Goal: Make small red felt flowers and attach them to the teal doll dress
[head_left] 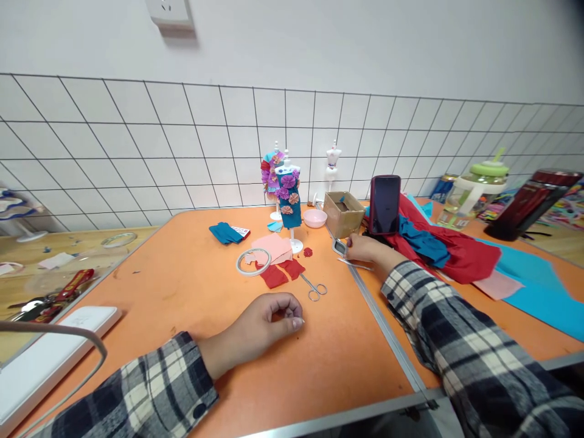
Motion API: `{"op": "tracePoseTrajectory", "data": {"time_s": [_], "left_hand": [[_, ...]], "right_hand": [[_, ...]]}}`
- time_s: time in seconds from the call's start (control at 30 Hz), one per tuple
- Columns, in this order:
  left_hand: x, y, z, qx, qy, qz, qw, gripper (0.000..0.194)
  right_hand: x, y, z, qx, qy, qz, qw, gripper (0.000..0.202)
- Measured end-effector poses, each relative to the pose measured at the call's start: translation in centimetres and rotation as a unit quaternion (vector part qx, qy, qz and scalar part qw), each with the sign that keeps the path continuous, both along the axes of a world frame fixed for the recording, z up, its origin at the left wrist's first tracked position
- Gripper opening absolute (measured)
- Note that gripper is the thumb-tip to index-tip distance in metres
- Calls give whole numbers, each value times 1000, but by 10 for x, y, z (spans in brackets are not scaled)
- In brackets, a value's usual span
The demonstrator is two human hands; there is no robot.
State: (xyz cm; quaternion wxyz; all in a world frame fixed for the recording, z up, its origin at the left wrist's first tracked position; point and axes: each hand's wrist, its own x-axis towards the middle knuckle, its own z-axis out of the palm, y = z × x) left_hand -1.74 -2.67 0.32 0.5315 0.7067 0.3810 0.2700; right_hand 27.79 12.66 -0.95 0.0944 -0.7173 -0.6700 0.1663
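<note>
Resting on the orange table (150, 292), my left hand (262, 325) has its fingers curled in, with thumb and index tips together; anything between them is too small to make out. My right hand (362, 249) reaches to the seam of the table, its fingers at a small grey object (340, 246). Scissors (316, 289) lie between the hands. Behind them are red fabric pieces (274, 275), pink fabric (272, 245) and a ring of tape (253, 262). A small mannequin (292, 207) in a blue dress with purple and pink flowers stands upright.
A cardboard box (344, 213), a pink bowl (314, 218) and a phone (384, 204) stand at the back. Red cloth (469, 255), blue sheets and bottles lie right. A white power bank (55, 359) and cable are at the left.
</note>
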Motion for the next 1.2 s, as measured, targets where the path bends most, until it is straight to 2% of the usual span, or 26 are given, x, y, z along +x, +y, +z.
{"op": "tracePoseTrajectory", "data": {"time_s": [0.1, 0.17, 0.3, 0.37, 0.4, 0.47, 0.53, 0.63, 0.67, 0.73, 0.9, 1.0, 1.1, 1.2], "left_hand": [[0, 0, 0, -8, -2, 9, 1000, 22], [0, 1, -1, -39, -27, 31, 998, 22], [-2, 6, -4, -87, -106, 76, 988, 23], [-4, 8, -5, -111, -160, 96, 976, 27], [-4, 9, -5, -129, -194, 102, 967, 30], [-5, 10, -6, -170, -266, 103, 943, 38], [-6, 12, -6, -203, -325, 101, 918, 40], [-8, 14, -6, -228, -380, 108, 890, 37], [-8, 14, -6, -234, -391, 110, 884, 37], [-8, 14, -5, -242, -403, 108, 876, 38], [-7, 12, -4, -253, -407, 111, 871, 38], [-7, 12, -4, -241, -393, 118, 880, 36], [-8, 14, -5, -198, -301, 149, 921, 33], [-9, 19, -5, -109, -151, 202, 962, 31]], "right_hand": [[13, -4, -6, 17, -2, -14, 1000, 64], [18, -9, -12, 36, 3, -24, 999, 65], [20, -20, -13, 70, 38, -27, 996, 41], [15, -26, -6, 142, 45, -31, 988, 30], [10, -31, -1, 208, 47, -26, 977, 26], [-3, -43, 9, 360, 55, 31, 931, 22], [-23, -61, 16, 446, 65, 152, 880, 23], [-56, -89, 19, 472, 24, 326, 819, 24], [-66, -97, 19, 466, 13, 362, 807, 26], [-79, -107, 17, 475, 12, 384, 792, 25], [-84, -111, 13, 483, 24, 372, 792, 15], [-83, -110, 14, 476, 34, 375, 795, 13], [-86, -109, 15, 412, 103, 367, 827, 10], [-90, -106, 14, 293, 225, 306, 877, 11]]}}
